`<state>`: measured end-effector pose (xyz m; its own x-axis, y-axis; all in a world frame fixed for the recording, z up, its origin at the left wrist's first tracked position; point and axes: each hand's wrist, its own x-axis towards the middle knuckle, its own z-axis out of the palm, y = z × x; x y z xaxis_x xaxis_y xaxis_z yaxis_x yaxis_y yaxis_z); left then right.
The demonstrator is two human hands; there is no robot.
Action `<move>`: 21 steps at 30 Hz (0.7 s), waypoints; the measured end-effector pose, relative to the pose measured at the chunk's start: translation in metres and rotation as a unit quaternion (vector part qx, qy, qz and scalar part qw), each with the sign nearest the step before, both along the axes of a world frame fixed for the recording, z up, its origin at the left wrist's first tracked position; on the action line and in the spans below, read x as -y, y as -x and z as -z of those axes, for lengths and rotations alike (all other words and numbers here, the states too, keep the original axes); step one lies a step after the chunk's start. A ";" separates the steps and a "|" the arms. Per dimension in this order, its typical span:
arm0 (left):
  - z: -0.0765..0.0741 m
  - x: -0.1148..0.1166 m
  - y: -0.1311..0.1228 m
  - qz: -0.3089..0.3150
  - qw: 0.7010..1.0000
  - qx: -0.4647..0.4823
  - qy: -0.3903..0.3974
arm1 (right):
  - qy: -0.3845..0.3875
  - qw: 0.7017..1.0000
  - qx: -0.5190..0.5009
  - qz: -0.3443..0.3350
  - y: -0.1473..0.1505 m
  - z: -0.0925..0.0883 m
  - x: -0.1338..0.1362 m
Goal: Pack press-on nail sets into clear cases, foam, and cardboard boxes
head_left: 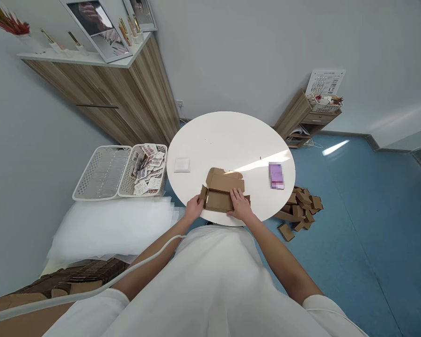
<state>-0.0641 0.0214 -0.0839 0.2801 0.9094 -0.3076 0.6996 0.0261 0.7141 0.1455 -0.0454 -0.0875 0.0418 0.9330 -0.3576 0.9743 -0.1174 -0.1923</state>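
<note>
A brown cardboard box lies partly folded at the front of the white round table, its lid flap tilted up at the back. My left hand is closed on the box's left side flap, which stands up. Across the right end of the box lies my right hand, fingers over the inside near the lid crease and thumb by the front wall. It grips that end, and part of the right flap sticks out beside it. The inside of the box shows only bare cardboard.
A small white packet lies on the table's left, a purple pack on its right. White baskets with printed cards and clear cases stand left, above white plastic bags. Folded small boxes are heaped on the floor right. A white cable crosses my left arm.
</note>
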 end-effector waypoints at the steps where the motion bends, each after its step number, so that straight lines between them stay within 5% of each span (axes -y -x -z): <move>1: -0.001 0.001 -0.002 0.006 1.000 0.002 0.000 | -0.001 1.000 -0.002 0.000 0.002 0.001 -0.001; 12: 0.004 -0.001 -0.009 0.011 1.000 0.002 0.003 | -0.001 1.000 -0.016 0.010 0.005 0.005 -0.003; 21: 0.013 -0.011 -0.008 0.086 0.989 -0.118 -0.002 | 0.021 0.998 -0.043 -0.049 -0.004 -0.001 0.000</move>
<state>-0.0560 0.0319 -0.0968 0.3514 0.8559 -0.3795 0.8410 -0.1104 0.5296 0.1497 -0.0451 -0.0867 -0.0816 0.9154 -0.3941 0.9615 -0.0318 -0.2729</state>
